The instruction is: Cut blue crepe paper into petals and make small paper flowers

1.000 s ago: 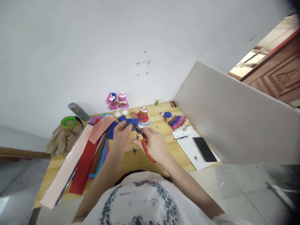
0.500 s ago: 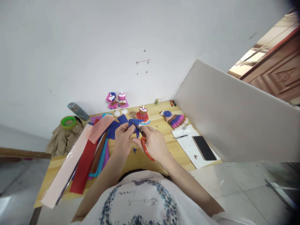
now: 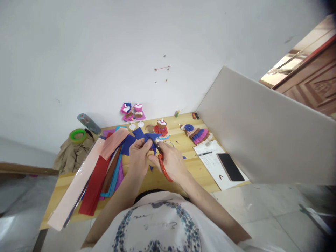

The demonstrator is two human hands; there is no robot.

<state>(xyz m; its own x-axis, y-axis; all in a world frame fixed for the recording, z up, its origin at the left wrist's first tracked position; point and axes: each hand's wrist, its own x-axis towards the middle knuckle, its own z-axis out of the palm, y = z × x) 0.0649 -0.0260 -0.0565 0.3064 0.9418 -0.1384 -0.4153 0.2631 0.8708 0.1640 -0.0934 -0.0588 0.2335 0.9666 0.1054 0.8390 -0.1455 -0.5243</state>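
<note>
Obstacle beyond scissors (image 3: 163,169): red-skirted figure (image 3: 161,130)

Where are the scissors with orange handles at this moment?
In the head view, the scissors are just below the middle, held in the right hand, their blades at the blue piece that the left hand holds.

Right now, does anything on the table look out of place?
Yes: the blue-flowered dress figure seems to lie on its side, while the red-skirted figure stands upright. A blue scrap lies loose near the scissors.

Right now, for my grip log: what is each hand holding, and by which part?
Left hand: the blue piece, pinched at its left side. Right hand: the scissors, by the orange handles.
</note>
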